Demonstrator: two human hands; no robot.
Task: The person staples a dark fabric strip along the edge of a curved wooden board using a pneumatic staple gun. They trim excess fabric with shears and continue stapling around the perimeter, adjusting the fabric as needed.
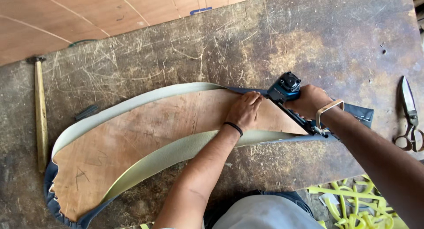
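1. The left hand (244, 111) lies palm down on the curved, leaf-shaped plywood panel (132, 145), fingers pressed together and bent over the panel's upper edge, where they hold the folded cream-backed covering (132, 103) flat against the wood. A thin black band sits on its wrist.
2. The right hand (309, 101) is wrapped in a full grip around the blue and black staple gun (287, 90), whose nose sits just beside the left fingertips at the panel's upper edge. The gun's long dark magazine runs back under the right wrist, which wears a pale strap.
3. The plywood panel lies under both hands on the scratched, stained dark workbench (274, 39) and stretches away from the left hand toward the person's left. Cream-backed material borders its upper and lower edges, and a gathered dark blue fabric edge (66, 213) shows at the far left tip, well apart from both hands.
4. A wooden-handled hammer (40, 114) lies well to the left of the left hand, past the panel's tip.
5. A pair of large metal shears (410, 116) lies to the right of the right forearm, near the bench edge.
6. Yellow-green offcut strips (353, 207) lie below the bench, beneath the right forearm.
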